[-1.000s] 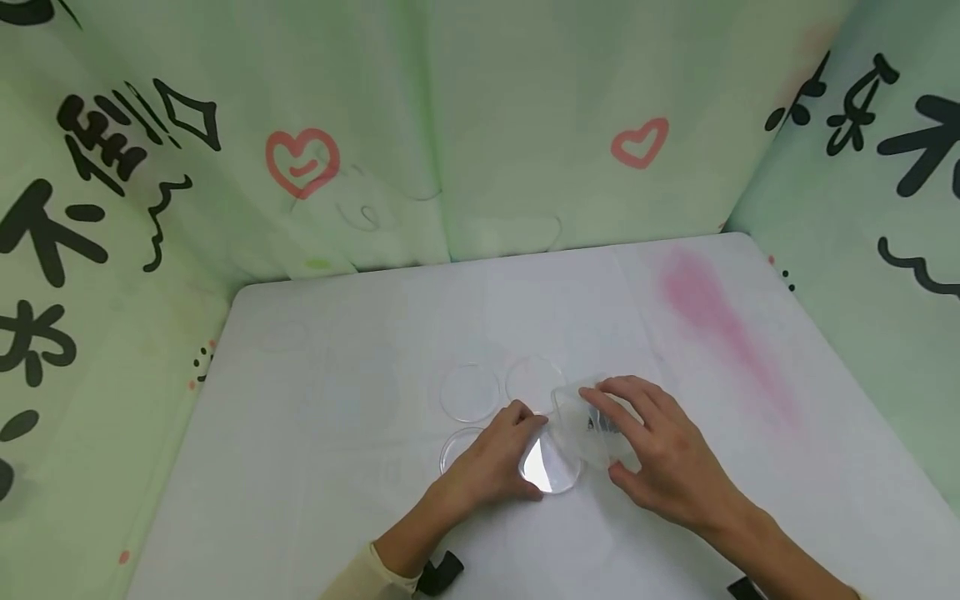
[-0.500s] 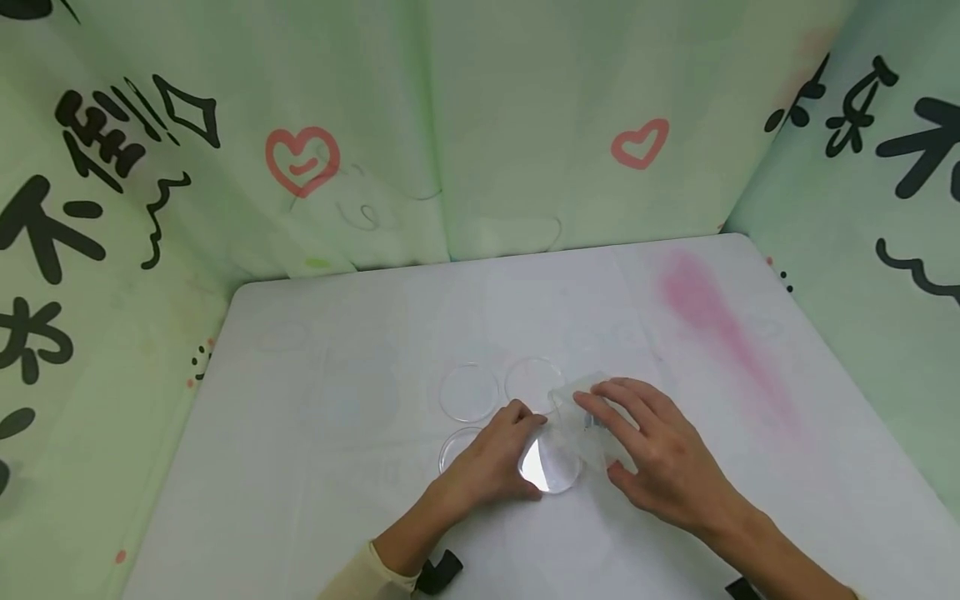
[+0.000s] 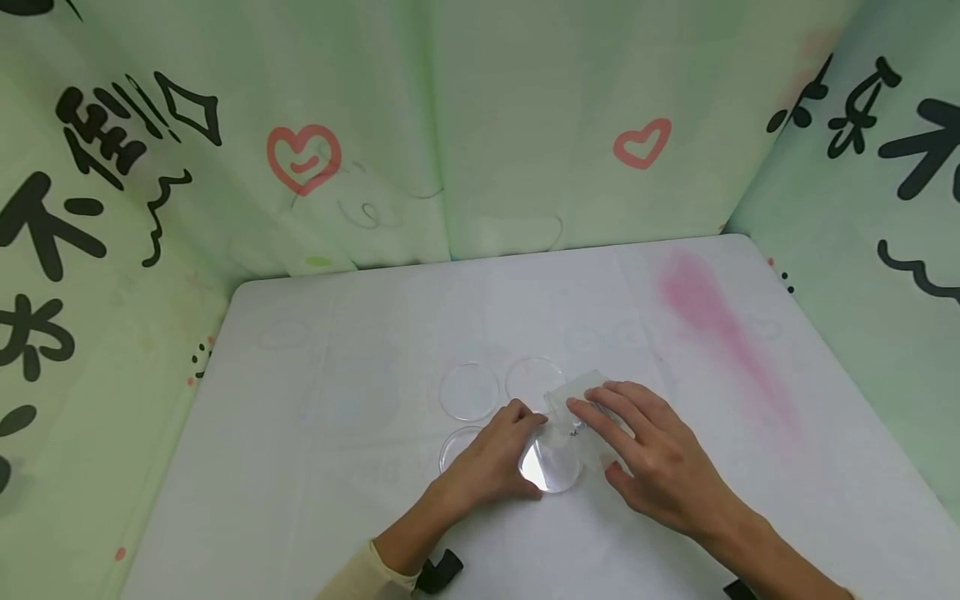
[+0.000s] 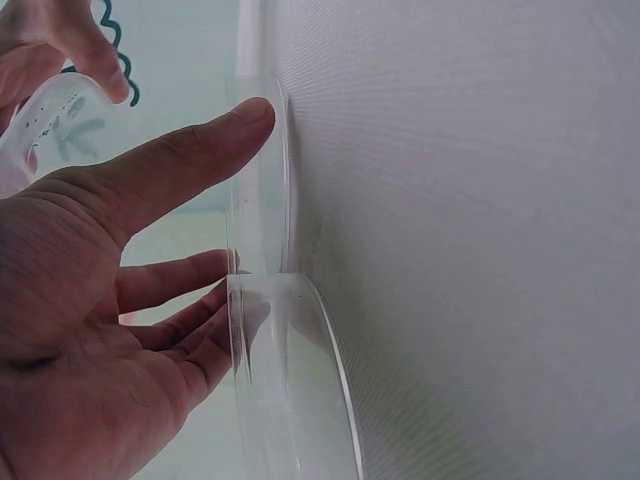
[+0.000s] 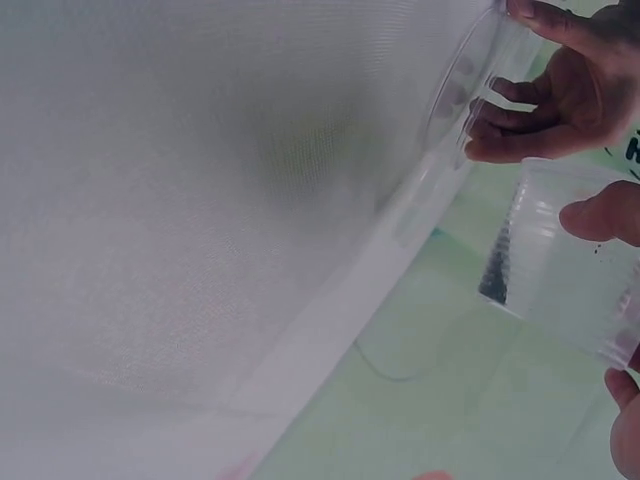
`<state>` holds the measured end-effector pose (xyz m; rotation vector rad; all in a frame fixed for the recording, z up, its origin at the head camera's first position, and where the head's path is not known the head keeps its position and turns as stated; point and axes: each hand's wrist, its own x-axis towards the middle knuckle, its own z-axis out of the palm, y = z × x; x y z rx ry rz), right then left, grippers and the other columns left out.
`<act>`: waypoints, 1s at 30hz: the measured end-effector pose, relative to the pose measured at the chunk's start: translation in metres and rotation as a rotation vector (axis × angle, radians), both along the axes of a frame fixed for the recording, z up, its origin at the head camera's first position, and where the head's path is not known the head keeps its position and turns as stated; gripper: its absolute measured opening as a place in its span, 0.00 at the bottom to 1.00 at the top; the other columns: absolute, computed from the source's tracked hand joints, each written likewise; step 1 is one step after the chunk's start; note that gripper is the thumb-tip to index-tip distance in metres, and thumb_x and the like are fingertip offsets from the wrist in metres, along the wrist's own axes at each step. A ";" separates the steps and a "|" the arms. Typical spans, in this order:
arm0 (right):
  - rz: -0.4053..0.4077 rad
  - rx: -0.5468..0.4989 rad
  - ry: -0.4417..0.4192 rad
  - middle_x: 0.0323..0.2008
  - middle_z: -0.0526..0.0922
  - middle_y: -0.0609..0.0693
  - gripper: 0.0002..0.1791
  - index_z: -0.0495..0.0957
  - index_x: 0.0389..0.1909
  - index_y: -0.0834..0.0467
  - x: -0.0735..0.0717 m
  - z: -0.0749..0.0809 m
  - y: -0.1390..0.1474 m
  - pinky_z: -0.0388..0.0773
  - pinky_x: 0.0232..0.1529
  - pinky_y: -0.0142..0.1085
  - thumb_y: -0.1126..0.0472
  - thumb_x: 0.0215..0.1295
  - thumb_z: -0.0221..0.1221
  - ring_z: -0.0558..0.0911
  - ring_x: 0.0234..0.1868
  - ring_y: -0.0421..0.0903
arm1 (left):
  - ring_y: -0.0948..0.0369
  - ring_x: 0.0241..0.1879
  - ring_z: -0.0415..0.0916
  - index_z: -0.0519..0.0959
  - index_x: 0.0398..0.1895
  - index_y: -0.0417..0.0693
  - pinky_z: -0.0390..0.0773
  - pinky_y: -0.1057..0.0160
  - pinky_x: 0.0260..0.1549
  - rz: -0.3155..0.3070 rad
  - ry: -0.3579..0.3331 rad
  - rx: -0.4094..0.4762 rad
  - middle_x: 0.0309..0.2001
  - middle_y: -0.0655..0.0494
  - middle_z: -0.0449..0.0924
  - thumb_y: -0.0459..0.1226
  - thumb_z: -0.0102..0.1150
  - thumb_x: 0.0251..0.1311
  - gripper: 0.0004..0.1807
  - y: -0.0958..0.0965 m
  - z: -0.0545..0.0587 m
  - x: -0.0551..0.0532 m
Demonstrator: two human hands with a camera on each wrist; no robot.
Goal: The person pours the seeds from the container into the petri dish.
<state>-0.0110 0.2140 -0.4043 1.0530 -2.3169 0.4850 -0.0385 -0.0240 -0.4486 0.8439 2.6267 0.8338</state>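
Note:
My left hand [image 3: 495, 458] grips a clear petri dish [image 3: 551, 468] by its rim on the table, thumb at the near side and fingers at the far side. My right hand [image 3: 660, 454] holds a clear plastic cup [image 3: 573, 392], tipped sideways with its mouth toward that dish. Small dark bits [image 5: 495, 272] lie along the cup's inside in the right wrist view; what they are is too small to tell. Another petri dish [image 3: 453, 446] is partly hidden behind my left hand. Whether any bits lie in the held dish cannot be made out.
Two more round clear dishes [image 3: 469, 392] [image 3: 534, 383] sit just behind, completing a close cluster. White cloth covers the table [image 3: 360, 358], with a pink stain [image 3: 720, 325] at right. Pale green curtains [image 3: 525, 125] rise around its back and sides.
My right hand has shifted slightly left, tilting the cup further over the dish. The dark bits have slid toward the cup's mouth. My left hand and the dishes stay put.

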 end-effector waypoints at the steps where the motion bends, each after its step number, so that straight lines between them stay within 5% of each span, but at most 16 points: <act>1: 0.005 -0.003 0.006 0.56 0.83 0.58 0.46 0.80 0.65 0.59 0.000 0.000 0.000 0.50 0.80 0.32 0.73 0.33 0.64 0.76 0.60 0.61 | 0.59 0.56 0.73 0.75 0.67 0.41 0.77 0.67 0.58 -0.001 0.001 0.002 0.57 0.52 0.74 0.39 0.89 0.37 0.49 0.000 0.000 0.000; 14: 0.018 -0.024 0.097 0.53 0.84 0.59 0.32 0.82 0.61 0.61 -0.002 0.002 -0.007 0.53 0.80 0.35 0.68 0.59 0.42 0.79 0.56 0.61 | 0.60 0.55 0.73 0.75 0.67 0.41 0.77 0.67 0.57 0.002 -0.006 0.020 0.56 0.53 0.74 0.37 0.89 0.37 0.48 -0.001 0.000 0.000; 21: 0.026 -0.024 0.154 0.53 0.85 0.59 0.31 0.83 0.60 0.60 -0.003 0.002 -0.010 0.61 0.74 0.40 0.69 0.60 0.40 0.80 0.54 0.61 | 0.60 0.55 0.74 0.76 0.66 0.41 0.77 0.67 0.58 0.005 -0.006 0.012 0.56 0.53 0.74 0.38 0.89 0.37 0.48 -0.001 0.000 -0.001; 30: 0.025 0.012 0.163 0.54 0.85 0.60 0.30 0.82 0.61 0.60 -0.002 0.001 -0.010 0.54 0.81 0.39 0.70 0.64 0.40 0.80 0.55 0.60 | 0.61 0.54 0.74 0.76 0.66 0.41 0.77 0.67 0.57 -0.001 0.004 0.018 0.55 0.53 0.74 0.38 0.89 0.36 0.48 -0.001 0.000 -0.001</act>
